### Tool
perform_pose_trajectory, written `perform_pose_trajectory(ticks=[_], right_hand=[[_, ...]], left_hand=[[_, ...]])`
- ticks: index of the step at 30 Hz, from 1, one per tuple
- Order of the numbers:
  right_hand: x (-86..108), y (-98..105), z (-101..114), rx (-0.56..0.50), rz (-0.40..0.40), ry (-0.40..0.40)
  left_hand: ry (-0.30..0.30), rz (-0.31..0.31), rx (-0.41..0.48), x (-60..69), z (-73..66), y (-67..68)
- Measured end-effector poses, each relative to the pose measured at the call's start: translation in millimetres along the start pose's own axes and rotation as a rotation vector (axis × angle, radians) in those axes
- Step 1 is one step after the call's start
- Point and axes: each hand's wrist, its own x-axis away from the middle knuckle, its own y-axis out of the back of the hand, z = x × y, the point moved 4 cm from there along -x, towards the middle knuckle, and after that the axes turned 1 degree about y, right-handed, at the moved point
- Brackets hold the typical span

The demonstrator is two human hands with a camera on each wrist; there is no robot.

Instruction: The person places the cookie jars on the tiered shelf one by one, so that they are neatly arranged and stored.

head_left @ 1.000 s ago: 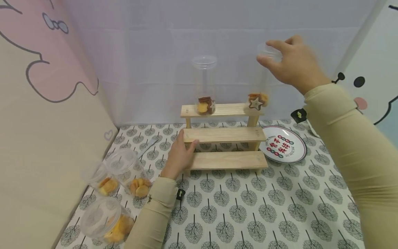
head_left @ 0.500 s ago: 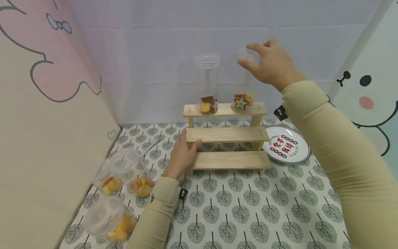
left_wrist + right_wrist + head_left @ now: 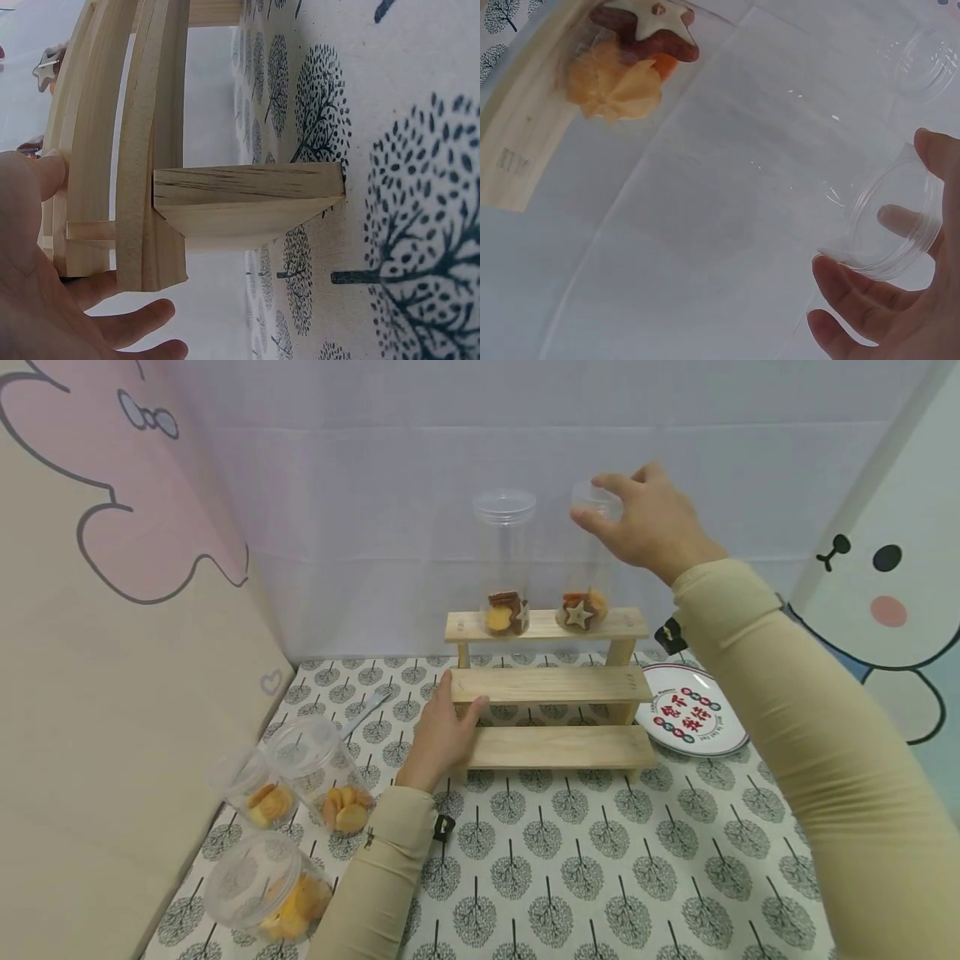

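Observation:
A three-tier wooden stand [image 3: 551, 685] stands in the middle. On its top shelf a tall clear jar [image 3: 504, 560] with cookies is at the left. To its right is a second jar with a star cookie [image 3: 579, 614]; my right hand [image 3: 648, 522] grips its lid [image 3: 896, 217] from above, thumb and fingers around the rim. The left hand [image 3: 440, 735] holds the left end of the middle shelf, the thumb on top; in the left wrist view that hand [image 3: 45, 277] has its thumb and a finger around the board.
Several clear jars with cookies [image 3: 345, 810] lie tilted or stand at the left, near the side wall. A fork-like utensil [image 3: 365, 714] lies behind them. A white plate with red writing [image 3: 697, 739] sits right of the stand.
The right hand has moved left with the second jar, bringing it closer to the first jar, and then slightly lower onto the top shelf. The left hand stays on the stand.

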Motion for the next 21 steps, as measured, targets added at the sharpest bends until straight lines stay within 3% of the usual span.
perform_pose_trajectory(ticks=[21], right_hand=[[3.6, -4.1, -0.2, -0.012, 0.004, 0.021]], left_hand=[[-0.031, -0.02, 0.016, 0.0, -2.7, -3.9]])
